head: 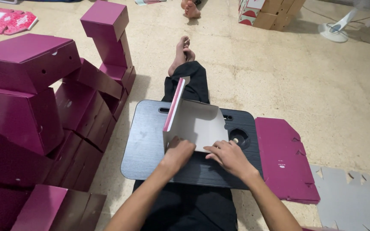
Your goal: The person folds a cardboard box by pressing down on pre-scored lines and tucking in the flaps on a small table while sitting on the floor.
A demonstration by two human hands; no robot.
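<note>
Cardboard box (195, 124), half folded, sits on the middle of the black lap tray (144, 149) that lies across the person's outstretched legs; its outside is magenta, its inside plain grey-white, and nothing is in it. One long side panel stands upright along the box's left edge, showing a magenta face, while the rest lies open toward the tray's far edge. The left hand (178, 153) is curled over the box's near left corner, fingers closed down on the cardboard. The right hand (228, 156) lies flatter beside it, fingers spread and pressing the near flap against the tray, close to the round cup recess (239, 136) by the tray's right edge. Just off that right edge, on the floor, lies a stack of flat magenta box blanks (284, 158), and beyond it some grey blanks (352, 201) turned inside up. On the person's left, finished magenta boxes (26, 60) are piled high, all closed, so their contents cannot be seen. At the far side of the room stand printed cartons (266, 10) and a white fan (337, 28).
</note>
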